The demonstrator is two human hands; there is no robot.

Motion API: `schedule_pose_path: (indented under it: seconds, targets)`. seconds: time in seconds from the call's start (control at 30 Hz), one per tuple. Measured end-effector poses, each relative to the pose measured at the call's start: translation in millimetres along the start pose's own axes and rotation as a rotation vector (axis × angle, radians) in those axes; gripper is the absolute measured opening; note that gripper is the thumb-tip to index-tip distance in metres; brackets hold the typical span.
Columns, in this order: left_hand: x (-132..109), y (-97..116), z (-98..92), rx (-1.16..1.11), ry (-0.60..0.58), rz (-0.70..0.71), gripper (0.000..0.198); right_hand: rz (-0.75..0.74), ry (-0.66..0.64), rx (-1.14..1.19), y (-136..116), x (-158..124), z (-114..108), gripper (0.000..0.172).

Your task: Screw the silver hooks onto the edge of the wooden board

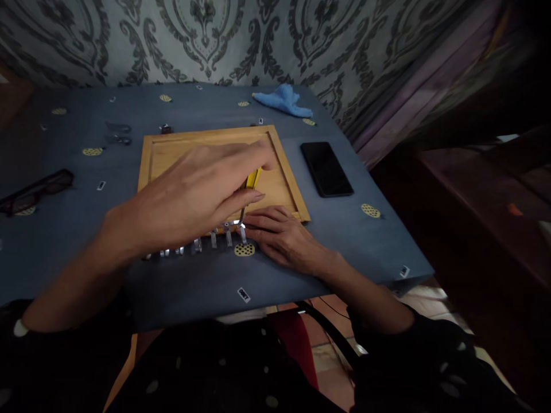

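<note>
My left hand (pixel 193 178) is closed around the yellow handle of a screwdriver (pixel 253 179). Its thin shaft points down at a small metal hook (pixel 243 232) on the near edge of a framed wooden board (pixel 282 158). My right hand (pixel 288 238) rests at that same edge, its fingertips pressed against the hook; its thumb is partly hidden. Further left along the edge runs a row of several similar metal hooks (pixel 214 238), some of them under the shadow of my left wrist. Much of the board's face is covered by my left hand.
A black phone (pixel 327 169) lies right of the board. Behind it is a crumpled blue cloth (pixel 284 100). Dark-framed glasses (pixel 41 189) sit at the left, with grey plier-like handles (pixel 118 133) further back. The blue tablecloth (pixel 379 252) reaches the table's right edge.
</note>
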State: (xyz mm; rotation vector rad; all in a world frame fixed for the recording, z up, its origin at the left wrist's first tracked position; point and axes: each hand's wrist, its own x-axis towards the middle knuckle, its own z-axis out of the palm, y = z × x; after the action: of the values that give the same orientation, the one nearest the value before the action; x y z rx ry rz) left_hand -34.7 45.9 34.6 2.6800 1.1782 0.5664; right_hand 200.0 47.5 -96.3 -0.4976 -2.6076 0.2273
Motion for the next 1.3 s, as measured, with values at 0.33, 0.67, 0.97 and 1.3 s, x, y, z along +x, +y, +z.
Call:
schedule_pose_path:
  seconds: [0.33, 0.67, 0.97, 1.3]
  targets:
    - [-0.1, 1.3, -2.1, 0.029, -0.011, 0.048, 0.02, 0.019, -0.031, 0.015, 0.0, -0.1, -1.0, 0.038]
    - [-0.9, -1.7, 2.9, 0.046, 0.036, 0.014, 0.018, 0.018, -0.02, 0.03, -0.4, 0.2, -0.8, 0.036]
    - [-1.3, -0.4, -1.5, 0.038, 0.015, 0.008, 0.021, 0.019, -0.024, 0.021, 1.2, -0.7, 0.2, 0.037]
    - [-0.3, 2.0, -3.9, 0.01, -0.027, 0.023, 0.021, 0.003, -0.005, -0.002, -0.1, 0.7, -0.8, 0.034]
